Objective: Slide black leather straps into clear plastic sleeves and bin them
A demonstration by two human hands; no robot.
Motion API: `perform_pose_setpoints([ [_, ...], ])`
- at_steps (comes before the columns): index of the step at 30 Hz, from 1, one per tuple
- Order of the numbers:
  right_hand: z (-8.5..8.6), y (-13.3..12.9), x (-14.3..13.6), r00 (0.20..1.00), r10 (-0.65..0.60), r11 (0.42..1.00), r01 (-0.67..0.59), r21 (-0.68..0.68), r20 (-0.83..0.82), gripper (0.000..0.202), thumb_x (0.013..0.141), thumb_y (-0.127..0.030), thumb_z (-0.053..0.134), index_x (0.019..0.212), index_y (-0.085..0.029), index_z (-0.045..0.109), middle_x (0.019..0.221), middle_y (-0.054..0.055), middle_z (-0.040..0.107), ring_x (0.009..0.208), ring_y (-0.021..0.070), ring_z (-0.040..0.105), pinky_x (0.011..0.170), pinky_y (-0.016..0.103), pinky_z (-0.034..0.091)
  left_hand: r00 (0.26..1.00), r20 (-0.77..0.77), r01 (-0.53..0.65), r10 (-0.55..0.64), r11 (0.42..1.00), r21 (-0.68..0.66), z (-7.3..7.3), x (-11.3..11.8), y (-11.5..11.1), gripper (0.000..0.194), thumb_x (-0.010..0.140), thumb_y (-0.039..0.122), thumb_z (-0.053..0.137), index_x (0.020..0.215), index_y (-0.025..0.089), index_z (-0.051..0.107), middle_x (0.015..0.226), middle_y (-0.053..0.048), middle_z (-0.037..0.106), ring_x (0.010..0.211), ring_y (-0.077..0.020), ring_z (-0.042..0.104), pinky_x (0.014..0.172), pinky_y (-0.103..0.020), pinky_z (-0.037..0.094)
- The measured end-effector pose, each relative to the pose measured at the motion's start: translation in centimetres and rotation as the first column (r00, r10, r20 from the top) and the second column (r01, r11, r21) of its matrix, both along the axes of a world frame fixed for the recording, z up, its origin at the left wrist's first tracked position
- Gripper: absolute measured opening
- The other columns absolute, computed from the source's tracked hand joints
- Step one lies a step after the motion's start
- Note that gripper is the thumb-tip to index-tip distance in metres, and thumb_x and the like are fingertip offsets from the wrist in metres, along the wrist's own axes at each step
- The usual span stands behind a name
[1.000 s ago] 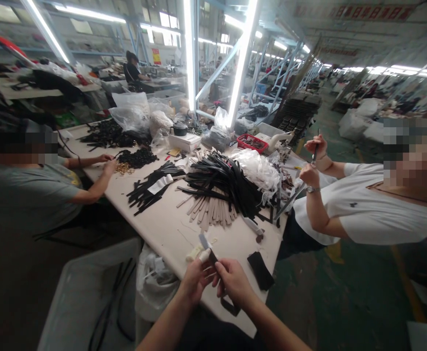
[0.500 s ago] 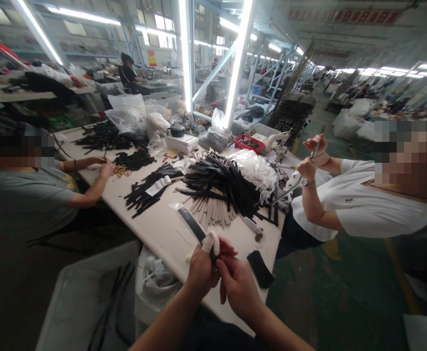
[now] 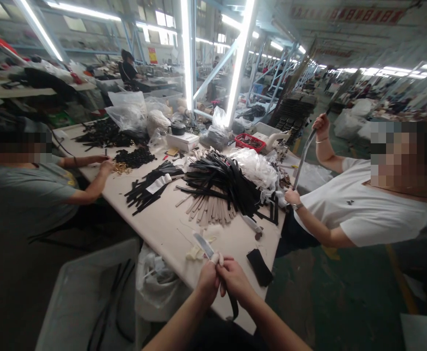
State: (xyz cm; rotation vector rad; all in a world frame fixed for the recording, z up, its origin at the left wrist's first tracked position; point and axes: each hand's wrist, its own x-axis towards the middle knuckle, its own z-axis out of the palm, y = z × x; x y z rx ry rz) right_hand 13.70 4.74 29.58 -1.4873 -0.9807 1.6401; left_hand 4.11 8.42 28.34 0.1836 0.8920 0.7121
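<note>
In the head view both my hands are closed on one dark flat strap above the near part of the table. My left hand (image 3: 209, 277), with a white covering on its thumb, grips the strap (image 3: 203, 243) just below its upper end, which looks pale and shiny. Close against it, the fingers of my right hand (image 3: 236, 277) pinch the same strap. Its black lower part hangs curved beneath the hands. Beyond lie pale scraps (image 3: 195, 252) on the table. To the right of my hand rests a black rectangular piece (image 3: 259, 268).
On the table (image 3: 169, 234) lie a large heap of black straps (image 3: 228, 180), a smaller bundle (image 3: 149, 187) and crumpled white plastic (image 3: 259, 168). Co-workers are on the left and right; the right one holds a long strip (image 3: 304, 156). A pale bin (image 3: 85, 287) stands below left.
The strap has shifted through my hands: less sticks out above, and a black length now hangs below. My hands moved slightly lower. The right co-worker's hands have spread apart along a strip.
</note>
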Motion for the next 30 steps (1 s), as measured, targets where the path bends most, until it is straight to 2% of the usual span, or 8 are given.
perform_pose_setpoints([
  [5, -0.2, -1.6, 0.1, 0.995, 0.077, 0.996, -0.079, -0.028, -0.068, 0.053, 0.086, -0.066, 0.05, 0.085, -0.014, 0.059, 0.054, 0.001, 0.062, 0.033, 0.0095, 0.047, 0.035, 0.018, 0.029, 0.988, 0.023, -0.152, 0.151, 0.97, 0.188, 1.1, -2.2, 0.7, 0.031, 0.088, 0.039, 0.064, 0.088, 0.009, 0.07, 0.098, -0.02, 0.073, 0.091, -0.0271, 0.072, 0.081, -0.034, 0.056],
  [10, 1.7, -0.7, -1.1, 0.996, -0.032, 0.989, 0.02, 0.147, 0.084, 0.052, 0.091, -0.064, 0.05, 0.081, -0.014, 0.06, 0.053, -0.001, 0.056, 0.038, 0.0094, 0.047, 0.036, 0.019, 0.031, 1.0, 0.004, -0.02, 0.02, 0.973, 0.228, 2.6, -1.9, -1.3, 0.037, 0.087, 0.047, 0.064, 0.097, 0.013, 0.072, 0.095, -0.019, 0.074, 0.079, -0.0293, 0.071, 0.051, -0.029, 0.05],
  [12, 1.6, -0.7, -1.0, 0.997, -0.01, 0.989, -0.002, 0.146, 0.081, 0.052, 0.09, -0.065, 0.05, 0.08, -0.015, 0.059, 0.056, -0.001, 0.057, 0.039, 0.0094, 0.048, 0.036, 0.019, 0.033, 0.997, 0.071, -0.003, -0.014, 0.974, 0.228, 2.4, -1.8, -1.4, 0.034, 0.085, 0.043, 0.067, 0.104, 0.015, 0.071, 0.099, -0.019, 0.074, 0.083, -0.0297, 0.071, 0.053, -0.029, 0.052],
  [14, 0.4, -1.3, -0.4, 0.996, 0.042, 0.996, -0.048, 0.08, 0.073, 0.053, 0.09, -0.067, 0.047, 0.08, -0.016, 0.057, 0.056, -0.001, 0.06, 0.036, 0.0089, 0.047, 0.035, 0.019, 0.031, 0.983, 0.183, -0.011, -0.019, 0.987, 0.162, 1.7, -2.0, -0.3, 0.035, 0.086, 0.04, 0.067, 0.109, 0.014, 0.069, 0.106, -0.02, 0.073, 0.092, -0.0297, 0.071, 0.069, -0.034, 0.057],
  [17, -2.7, -2.9, 0.6, 0.992, 0.098, 0.992, -0.092, -0.083, 0.074, 0.051, 0.088, -0.066, 0.046, 0.084, -0.016, 0.055, 0.054, -0.001, 0.061, 0.033, 0.0092, 0.046, 0.036, 0.018, 0.029, 0.966, 0.213, -0.145, 0.145, 0.989, -0.017, -0.5, -1.9, 1.9, 0.028, 0.091, 0.039, 0.061, 0.093, 0.012, 0.068, 0.099, -0.019, 0.073, 0.092, -0.0273, 0.072, 0.09, -0.043, 0.054],
  [20, -5.2, -3.5, 0.9, 0.994, 0.098, 0.986, -0.09, -0.142, 0.051, 0.049, 0.085, -0.064, 0.048, 0.083, -0.016, 0.055, 0.052, -0.001, 0.061, 0.034, 0.0088, 0.045, 0.038, 0.018, 0.028, 0.949, 0.112, -0.288, 0.296, 0.954, -0.085, -3.3, -0.8, 2.3, 0.029, 0.093, 0.034, 0.058, 0.073, 0.015, 0.061, 0.074, -0.011, 0.071, 0.076, -0.0223, 0.072, 0.088, -0.042, 0.055],
  [26, -5.6, -2.4, 0.9, 0.994, 0.053, 0.997, -0.047, -0.057, 0.099, 0.048, 0.083, -0.064, 0.052, 0.072, -0.018, 0.052, 0.048, -0.002, 0.056, 0.033, 0.009, 0.044, 0.037, 0.02, 0.028, 0.997, 0.061, 0.049, -0.049, 0.999, -0.004, -6.5, 0.9, -1.7, 0.04, 0.089, 0.052, 0.059, 0.073, 0.016, 0.061, 0.064, -0.008, 0.067, 0.038, -0.0148, 0.054, 0.043, -0.029, 0.048],
  [30, -5.6, -3.3, 1.7, 0.993, 0.116, 0.985, -0.117, -0.125, -0.016, 0.056, 0.081, -0.071, 0.051, 0.083, -0.015, 0.056, 0.055, 0.001, 0.062, 0.035, 0.0108, 0.05, 0.039, 0.02, 0.032, 0.992, 0.09, -0.089, 0.085, 0.995, 0.037, -5.6, -0.8, -0.5, 0.034, 0.09, 0.046, 0.062, 0.077, 0.014, 0.064, 0.076, -0.012, 0.071, 0.066, -0.0211, 0.07, 0.066, -0.033, 0.057],
])
